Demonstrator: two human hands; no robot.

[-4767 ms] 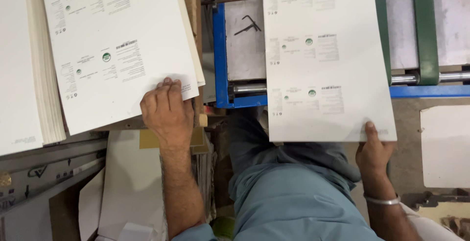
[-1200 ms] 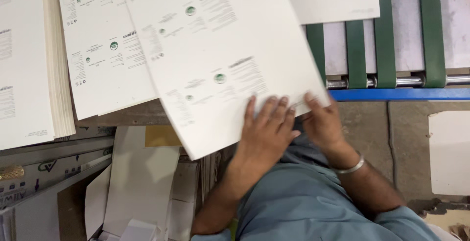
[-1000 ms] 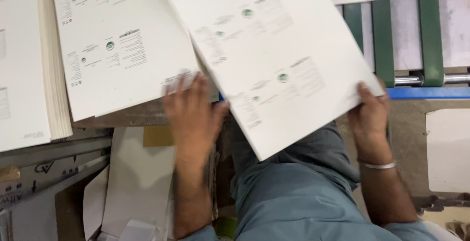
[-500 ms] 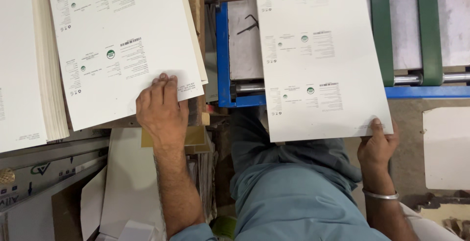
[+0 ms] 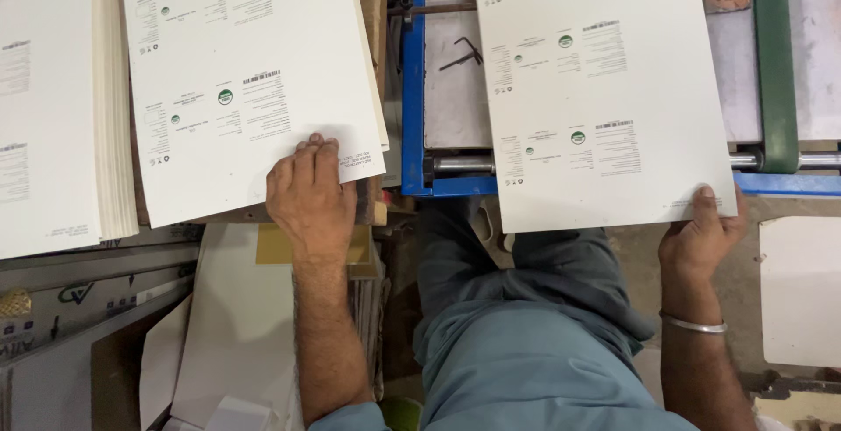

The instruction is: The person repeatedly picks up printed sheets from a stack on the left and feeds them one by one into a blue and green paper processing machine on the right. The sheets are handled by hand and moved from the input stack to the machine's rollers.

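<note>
Sheets in hand, feeding step by the look of it. Left hand (image 5: 308,196) flat, fingers pressing near corner of top printed sheet (image 5: 250,81) on stack (image 5: 109,124). Right hand (image 5: 698,240) pinching near edge of single printed sheet (image 5: 604,89) lying over blue-framed machine bed (image 5: 413,89). Hands well apart. Next move likely calls for squaring sheet on bed.

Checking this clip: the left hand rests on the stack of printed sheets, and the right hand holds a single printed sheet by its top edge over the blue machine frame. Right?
Not quite. In the head view the right hand holds the single sheet by its bottom right corner, not its top edge. The left hand does rest on the stack, and the sheet lies over the blue frame.
</note>
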